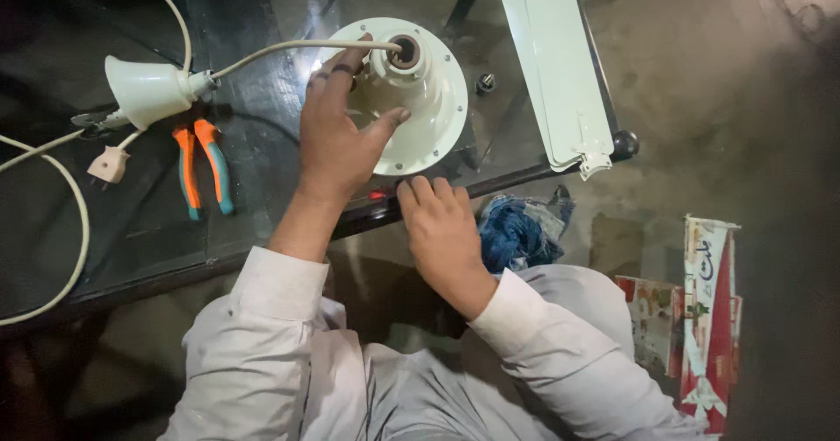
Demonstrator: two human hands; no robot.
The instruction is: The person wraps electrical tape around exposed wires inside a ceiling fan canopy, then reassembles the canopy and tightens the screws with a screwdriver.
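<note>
My left hand is spread wide over the round cream-white metal fan motor housing at the upper middle of the frame, thumb pressed on its dome and fingers curled over the far side. My right hand sits just below, fingers bent against the housing's lower rim at the edge of the dark glossy table. A white cord runs from the housing's centre hole to a cream cone-shaped canopy cup at upper left. Orange-and-teal-handled pliers lie beneath the cup. Pale green fan blades lie upper right.
</note>
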